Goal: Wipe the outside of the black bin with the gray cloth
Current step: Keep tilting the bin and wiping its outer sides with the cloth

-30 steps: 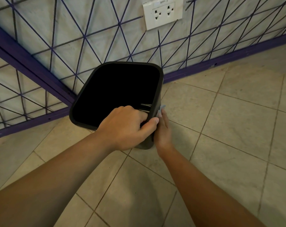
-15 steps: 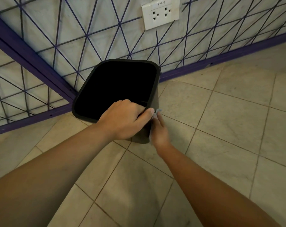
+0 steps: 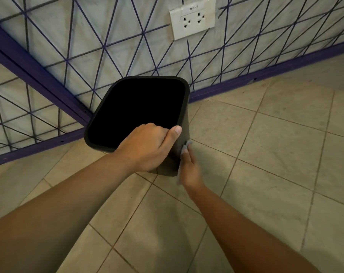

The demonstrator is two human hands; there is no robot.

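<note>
The black bin (image 3: pixel 186 121) stands on the tiled floor near the wall corner, tipped a little, its open mouth facing me. My left hand (image 3: pixel 145 146) grips the near right corner of its rim, with the thumb on the outside and the fingers curled inside. My right hand (image 3: pixel 190 170) lies flat against the bin's right outer wall, low down, with straight fingers. It presses the gray cloth (image 3: pixel 188 143) against the wall. Only slivers of the cloth show, past the fingertips and under the palm.
A wall with purple lattice lines and a purple skirting (image 3: pixel 265 73) runs behind the bin. A white double socket (image 3: pixel 192 21) sits on the wall above it. Beige floor tiles (image 3: pixel 265 154) stretch to the right and toward me.
My right hand has slid the cloth down the bin's right wall, from beside the rim to lower on the side. My left hand has kept its grip on the rim.
</note>
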